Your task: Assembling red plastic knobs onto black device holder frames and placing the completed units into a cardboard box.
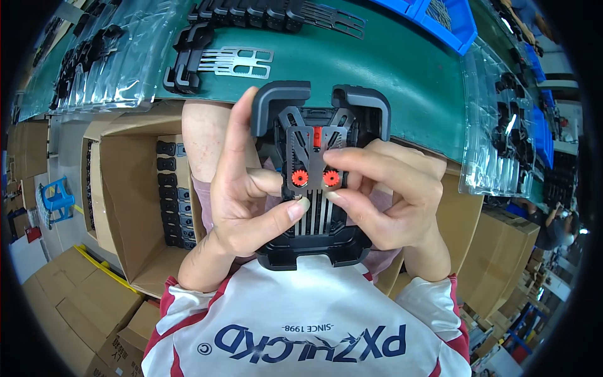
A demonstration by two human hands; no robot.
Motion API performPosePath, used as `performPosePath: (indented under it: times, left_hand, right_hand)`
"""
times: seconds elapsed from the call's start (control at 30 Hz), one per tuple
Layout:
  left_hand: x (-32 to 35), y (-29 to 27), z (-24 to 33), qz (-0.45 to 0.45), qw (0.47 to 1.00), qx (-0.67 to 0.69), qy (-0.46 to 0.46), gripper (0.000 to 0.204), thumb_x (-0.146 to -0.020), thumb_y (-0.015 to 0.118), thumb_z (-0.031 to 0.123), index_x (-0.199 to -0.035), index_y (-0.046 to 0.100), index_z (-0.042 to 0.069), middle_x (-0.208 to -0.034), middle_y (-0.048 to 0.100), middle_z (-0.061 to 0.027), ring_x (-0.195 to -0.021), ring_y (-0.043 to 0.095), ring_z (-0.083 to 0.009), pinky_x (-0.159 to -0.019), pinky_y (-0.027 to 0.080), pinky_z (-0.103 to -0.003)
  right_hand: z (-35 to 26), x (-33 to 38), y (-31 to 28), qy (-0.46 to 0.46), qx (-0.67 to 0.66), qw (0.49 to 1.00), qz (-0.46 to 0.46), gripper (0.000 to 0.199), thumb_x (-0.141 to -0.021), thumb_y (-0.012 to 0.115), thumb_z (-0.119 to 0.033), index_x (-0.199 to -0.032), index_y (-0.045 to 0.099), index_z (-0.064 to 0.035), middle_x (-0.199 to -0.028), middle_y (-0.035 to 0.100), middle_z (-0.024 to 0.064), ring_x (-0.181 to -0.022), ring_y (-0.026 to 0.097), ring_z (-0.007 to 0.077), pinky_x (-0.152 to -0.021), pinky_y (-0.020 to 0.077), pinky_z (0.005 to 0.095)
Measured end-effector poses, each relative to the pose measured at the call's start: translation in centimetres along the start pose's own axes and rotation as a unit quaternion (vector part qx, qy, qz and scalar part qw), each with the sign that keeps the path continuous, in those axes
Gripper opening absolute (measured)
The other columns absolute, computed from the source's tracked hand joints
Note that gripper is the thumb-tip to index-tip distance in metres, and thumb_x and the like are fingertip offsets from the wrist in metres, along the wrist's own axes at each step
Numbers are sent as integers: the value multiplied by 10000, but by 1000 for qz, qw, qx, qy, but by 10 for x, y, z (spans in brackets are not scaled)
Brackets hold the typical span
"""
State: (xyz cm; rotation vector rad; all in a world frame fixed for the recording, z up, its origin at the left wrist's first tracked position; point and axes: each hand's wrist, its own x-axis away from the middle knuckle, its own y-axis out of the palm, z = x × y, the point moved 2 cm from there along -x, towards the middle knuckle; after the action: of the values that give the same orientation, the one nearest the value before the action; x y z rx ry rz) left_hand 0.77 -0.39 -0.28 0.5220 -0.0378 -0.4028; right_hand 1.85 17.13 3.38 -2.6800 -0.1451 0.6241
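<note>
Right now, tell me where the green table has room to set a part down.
Widest bare patch: the green table beyond the held assembly, between the slotted metal piece, blue bin and right-hand clear plastic. The table's left side is crowded with black parts and more clear plastic.

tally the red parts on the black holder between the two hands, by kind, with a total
Red gears: 2
Red strip: 1
Total: 3 red parts in view on the black holder
</note>
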Motion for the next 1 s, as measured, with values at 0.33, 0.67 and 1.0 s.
performPosePath:
  times: [0.33,0.67,1.0]
  left_hand:
    - [-3,-8,-6,-97,988,-44,109,956,-698,525,-133,-1453,-54,-30,-1290,483,-281,-1047,595,-280,-886,430,-244]
    - [7,-12,-3,-140,954,-231,129,925,-714,536,-117,-1431,-48,-88,-1299,444,-320,-1127,546,-299,-957,392,-289]
    - [0,-5,0,-22,995,-95,14,949,-711,553,-104,-1446,-44,-55,-1324,439,-293,-1196,485,-310,-994,342,-277]
  right_hand:
    - [6,12,5,70,-70,992,76,286,-608,796,-39,-816,600,-34,-629,576,14,-475,430,78,-433,355,176]
    - [24,20,8,195,-254,947,34,160,-725,741,-30,-686,586,-17,-607,550,4,-484,390,53,-454,311,179]
    - [15,8,8,270,-293,915,60,148,-790,676,-21,-666,600,5,-595,536,-6,-501,378,44,-460,303,183]
